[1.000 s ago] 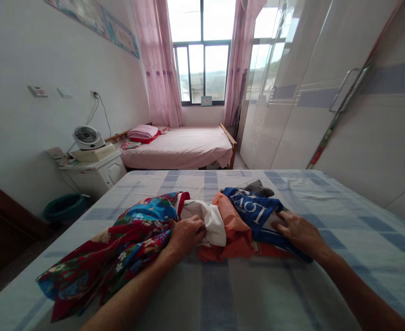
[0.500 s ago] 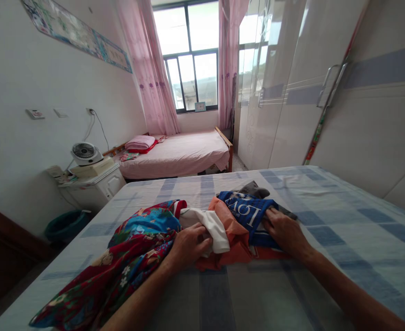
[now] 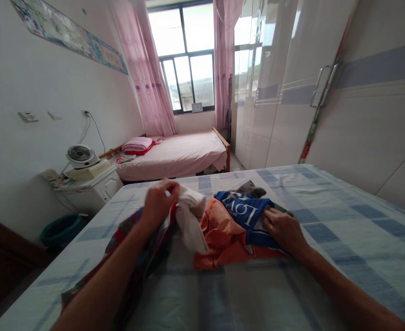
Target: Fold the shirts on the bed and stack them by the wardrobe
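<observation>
My left hand [image 3: 161,202], a little blurred, is raised with its fingers pinched on a white cloth [image 3: 190,220], which hangs down to the right. The red-edged floral garment [image 3: 131,230] lies under and behind my left forearm, partly hidden; its edge is lifted beside the white cloth. An orange garment [image 3: 223,230] lies crumpled in the middle. Overlapping it is a blue garment [image 3: 245,211] with white lettering. My right hand [image 3: 287,230] has its curled fingers closed on the blue garment's right side. Behind that, a dark grey cloth [image 3: 252,189] sticks out.
Everything lies on a bed with a blue-and-white checked sheet [image 3: 326,266]. A pink-covered bed [image 3: 181,154] stands beyond, below the window. On the left are a fan [image 3: 82,156] on a white cabinet [image 3: 99,188] and a teal bin [image 3: 62,230]. Glossy wardrobes [image 3: 285,105] line the right.
My left hand has moved up and left, lifting the white cloth off the orange garment and pulling up the floral garment's edge. My right hand stays on the blue garment.
</observation>
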The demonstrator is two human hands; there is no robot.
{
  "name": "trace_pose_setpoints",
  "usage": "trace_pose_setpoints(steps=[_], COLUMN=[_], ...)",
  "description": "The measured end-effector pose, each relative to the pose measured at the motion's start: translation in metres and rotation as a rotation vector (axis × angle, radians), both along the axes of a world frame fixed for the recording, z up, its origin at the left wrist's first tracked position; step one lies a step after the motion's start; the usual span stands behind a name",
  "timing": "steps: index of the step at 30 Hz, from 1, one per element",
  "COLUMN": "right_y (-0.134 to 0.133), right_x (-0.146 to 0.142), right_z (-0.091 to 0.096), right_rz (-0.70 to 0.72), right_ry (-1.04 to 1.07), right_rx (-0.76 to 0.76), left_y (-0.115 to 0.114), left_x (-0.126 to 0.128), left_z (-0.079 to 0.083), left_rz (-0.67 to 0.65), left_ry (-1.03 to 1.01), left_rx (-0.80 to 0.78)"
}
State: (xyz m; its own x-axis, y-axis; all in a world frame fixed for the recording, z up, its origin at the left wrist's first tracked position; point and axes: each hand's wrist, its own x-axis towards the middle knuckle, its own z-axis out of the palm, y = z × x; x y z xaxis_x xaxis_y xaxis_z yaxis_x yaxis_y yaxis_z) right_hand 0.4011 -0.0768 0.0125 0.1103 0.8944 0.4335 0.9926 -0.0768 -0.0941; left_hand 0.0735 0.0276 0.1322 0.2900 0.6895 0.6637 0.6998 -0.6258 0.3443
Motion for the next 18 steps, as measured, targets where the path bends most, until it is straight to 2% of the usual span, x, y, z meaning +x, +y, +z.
trace_pose_setpoints(steps=[2, 3, 4, 6, 8, 9, 11, 13, 14, 16, 18], right_y=[0.001, 0.001, 0.0, -0.002, -0.005, -0.007, -0.009, -0.005, -0.002, 0.007, 0.013], right_x=[0.002, 0.002, 0.002, 0.003, 0.006, 0.008, 0.014, 0.02, 0.022, 0.023, 0.018], right_z=[0.001, 0.0, -0.001, 0.0, 0.004, 0.007, 0.013, 0.017, 0.018, 0.017, 0.017], right_rz=[-0.006, -0.002, 0.006, 0.046, 0.08, 0.07, 0.018, 0.008, 0.032, 0.105, 0.153], right_ry=[0.041, 0.074, 0.108, 0.175, 0.283, 0.363, 0.528, 0.593, 0.576, 0.503, 0.459], right_rx=[0.052, 0.073, 0.086, 0.106, 0.167, 0.214, 0.278, 0.237, 0.193, 0.097, 0.033], left_y=[0.011, 0.014, 0.016, 0.021, 0.026, 0.028, 0.028, 0.02, 0.013, -0.004, -0.022], left_x=[-0.019, -0.026, -0.032, -0.039, -0.046, -0.049, -0.055, -0.052, -0.045, -0.022, 0.006], left_z=[0.052, 0.072, 0.085, 0.095, 0.087, 0.081, 0.066, 0.05, 0.039, 0.013, -0.019], left_rz=[0.238, 0.327, 0.363, 0.333, 0.27, 0.274, 0.359, 0.41, 0.384, 0.221, 0.001], left_ry=[-0.192, -0.264, -0.276, -0.124, 0.037, 0.046, -0.074, -0.126, -0.084, 0.115, 0.281], left_rx=[0.249, 0.339, 0.407, 0.394, 0.289, 0.254, 0.284, 0.318, 0.295, 0.143, -0.01])
